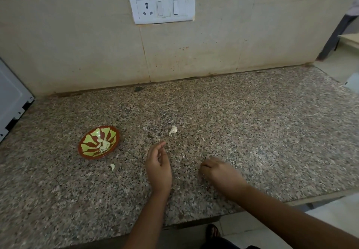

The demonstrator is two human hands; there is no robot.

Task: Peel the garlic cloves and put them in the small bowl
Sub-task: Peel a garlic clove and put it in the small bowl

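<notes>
A small red bowl with a green pattern (86, 150) sits on the granite counter at the left, holding several peeled garlic cloves (104, 145). An unpeeled clove (173, 130) lies at the counter's middle, just beyond my left hand (158, 164). That hand hovers over the counter, fingers loosely curled and apart, with nothing in it. A single clove or piece of skin (112, 166) lies in front of the bowl. My right hand (219, 172) rests knuckles-up on the counter with its fingers curled under. Whether it holds anything is hidden.
The granite counter (252, 132) meets a tiled wall with a white socket and switch plate (162, 7). A white appliance (11, 101) stands at the far left. The counter's front edge runs below my forearms, and its right end drops to the floor.
</notes>
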